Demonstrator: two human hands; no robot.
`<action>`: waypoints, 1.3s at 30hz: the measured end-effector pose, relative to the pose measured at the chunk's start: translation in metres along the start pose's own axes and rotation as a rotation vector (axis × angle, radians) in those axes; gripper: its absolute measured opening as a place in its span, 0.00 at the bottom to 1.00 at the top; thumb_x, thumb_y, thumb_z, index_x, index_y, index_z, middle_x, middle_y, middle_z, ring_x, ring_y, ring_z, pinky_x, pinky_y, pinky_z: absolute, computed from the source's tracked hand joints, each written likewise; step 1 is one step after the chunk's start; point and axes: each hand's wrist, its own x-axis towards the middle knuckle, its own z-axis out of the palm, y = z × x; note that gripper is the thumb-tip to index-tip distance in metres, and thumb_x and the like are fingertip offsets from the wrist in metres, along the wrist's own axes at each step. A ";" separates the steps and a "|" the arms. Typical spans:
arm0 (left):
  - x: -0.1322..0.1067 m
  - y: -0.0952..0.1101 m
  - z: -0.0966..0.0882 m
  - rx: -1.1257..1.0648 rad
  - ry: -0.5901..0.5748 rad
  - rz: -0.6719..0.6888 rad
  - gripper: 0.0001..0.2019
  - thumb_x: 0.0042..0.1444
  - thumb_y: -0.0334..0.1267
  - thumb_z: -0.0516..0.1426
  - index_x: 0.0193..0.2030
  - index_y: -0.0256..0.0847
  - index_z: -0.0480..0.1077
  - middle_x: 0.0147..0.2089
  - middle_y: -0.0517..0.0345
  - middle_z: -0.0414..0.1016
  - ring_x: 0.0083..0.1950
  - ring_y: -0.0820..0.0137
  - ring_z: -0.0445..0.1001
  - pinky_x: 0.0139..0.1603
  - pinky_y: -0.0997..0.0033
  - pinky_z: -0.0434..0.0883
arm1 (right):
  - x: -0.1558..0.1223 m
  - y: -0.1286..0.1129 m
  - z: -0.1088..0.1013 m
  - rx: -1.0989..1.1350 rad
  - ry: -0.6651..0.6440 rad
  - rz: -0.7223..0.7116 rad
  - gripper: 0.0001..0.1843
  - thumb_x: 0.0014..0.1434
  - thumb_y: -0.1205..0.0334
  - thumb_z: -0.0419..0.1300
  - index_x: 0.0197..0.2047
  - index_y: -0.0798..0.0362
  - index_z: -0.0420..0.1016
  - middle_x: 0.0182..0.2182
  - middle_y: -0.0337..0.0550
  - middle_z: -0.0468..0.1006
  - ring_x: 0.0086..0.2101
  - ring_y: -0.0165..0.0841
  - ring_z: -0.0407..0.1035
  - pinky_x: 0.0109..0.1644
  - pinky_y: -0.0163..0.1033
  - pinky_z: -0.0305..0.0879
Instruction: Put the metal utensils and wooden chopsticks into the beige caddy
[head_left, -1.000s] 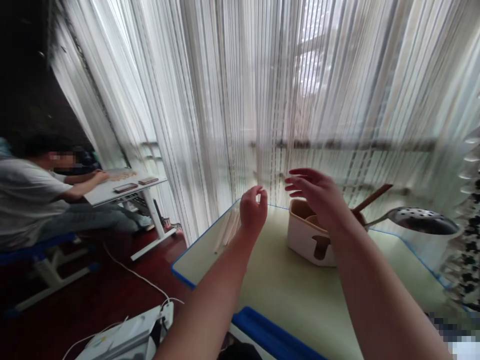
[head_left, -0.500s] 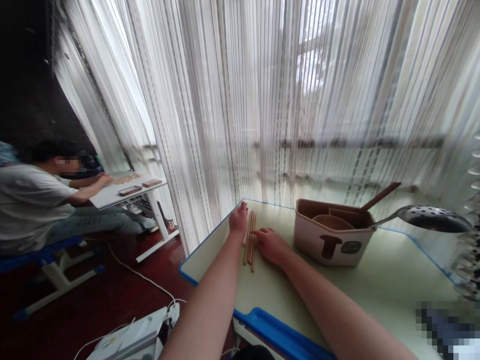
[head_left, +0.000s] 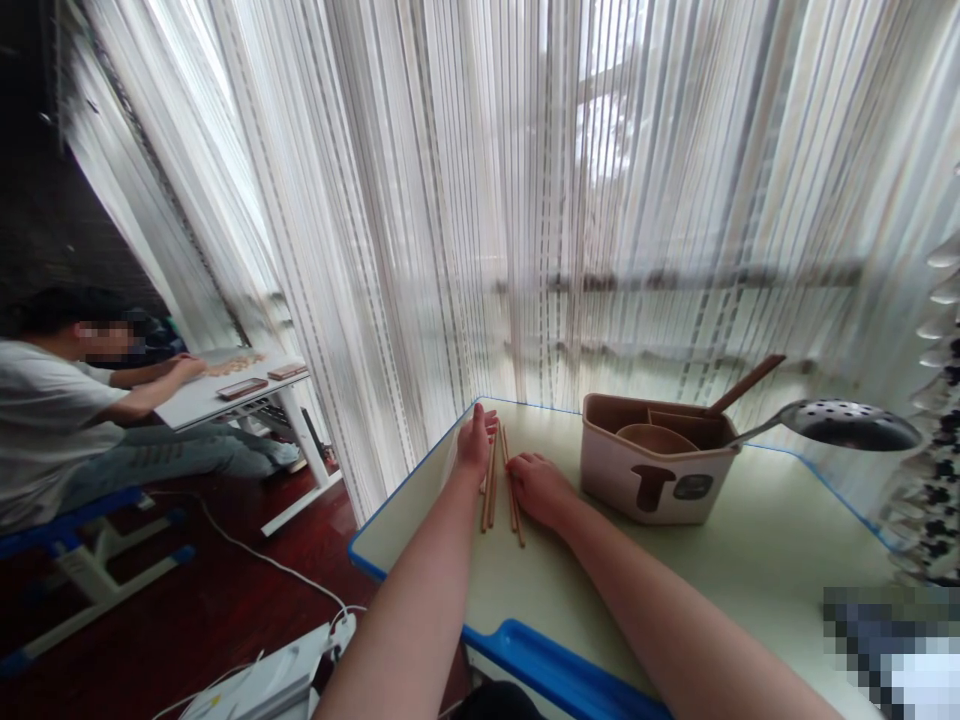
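Note:
Several wooden chopsticks lie on the pale table in two slim groups with a narrow gap between them. Beside the left chopsticks (head_left: 490, 500) is my left hand (head_left: 474, 445), thumb up and fingers stretched out, partly covering their far ends. My right hand (head_left: 541, 487) rests on the tabletop with bent fingers held together, the fingertips against the right chopsticks (head_left: 514, 500). How firmly these fingers grip is hard to see. Right of that hand stands a pale utensil holder (head_left: 611, 478) with a brown rim.
A slotted metal skimmer (head_left: 847, 425) and a brown handle (head_left: 750, 383) stick out of the holder. The table (head_left: 555, 590) has a blue edge, with a sheer curtain (head_left: 420, 250) behind it. Another person (head_left: 52, 410) sits at a white table (head_left: 195, 400) on the left.
The chopsticks have parted into two groups, the right one moved rightward with my right hand. My left hand has opened its fingers. The whole view has shifted slightly.

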 end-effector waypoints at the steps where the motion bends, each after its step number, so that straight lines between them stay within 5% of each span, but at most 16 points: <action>1: 0.000 0.000 0.000 -0.008 -0.001 -0.005 0.36 0.51 0.65 0.42 0.42 0.32 0.73 0.42 0.42 0.75 0.38 0.65 0.74 0.34 0.69 0.66 | 0.000 0.001 0.001 0.000 0.006 0.002 0.14 0.57 0.67 0.49 0.43 0.53 0.72 0.40 0.47 0.73 0.43 0.35 0.64 0.48 0.38 0.55; 12: -0.004 0.009 -0.001 -0.178 0.002 -0.137 0.41 0.48 0.68 0.39 0.45 0.31 0.71 0.39 0.42 0.76 0.33 0.68 0.73 0.32 0.71 0.65 | 0.003 0.007 0.005 0.005 0.038 0.066 0.13 0.57 0.67 0.48 0.39 0.54 0.73 0.38 0.48 0.73 0.42 0.35 0.64 0.46 0.37 0.56; 18: -0.006 0.010 0.000 -0.138 0.008 -0.104 0.41 0.48 0.68 0.38 0.45 0.31 0.72 0.35 0.43 0.76 0.33 0.67 0.74 0.33 0.71 0.66 | 0.002 0.009 0.001 -0.046 -0.025 0.026 0.16 0.56 0.69 0.49 0.42 0.47 0.74 0.40 0.44 0.73 0.43 0.36 0.63 0.45 0.39 0.55; 29: -0.001 0.003 0.001 -0.079 0.090 -0.081 0.37 0.50 0.66 0.40 0.38 0.32 0.73 0.38 0.43 0.76 0.30 0.70 0.72 0.29 0.72 0.65 | 0.001 0.010 -0.003 -0.116 -0.064 -0.030 0.12 0.53 0.67 0.50 0.39 0.49 0.72 0.47 0.48 0.67 0.45 0.39 0.61 0.42 0.41 0.54; 34: -0.002 0.005 0.002 -0.138 0.081 -0.120 0.35 0.49 0.65 0.43 0.37 0.31 0.72 0.38 0.43 0.76 0.29 0.70 0.72 0.29 0.72 0.65 | 0.008 0.015 -0.010 0.037 0.143 0.141 0.12 0.53 0.69 0.47 0.37 0.50 0.70 0.39 0.46 0.72 0.39 0.36 0.64 0.42 0.39 0.55; 39: -0.003 0.005 0.002 -0.220 0.011 -0.170 0.26 0.49 0.56 0.51 0.37 0.32 0.73 0.40 0.42 0.76 0.31 0.69 0.73 0.30 0.71 0.66 | 0.019 0.013 -0.021 0.419 0.391 0.324 0.13 0.55 0.64 0.46 0.38 0.51 0.69 0.32 0.43 0.75 0.34 0.35 0.68 0.36 0.37 0.61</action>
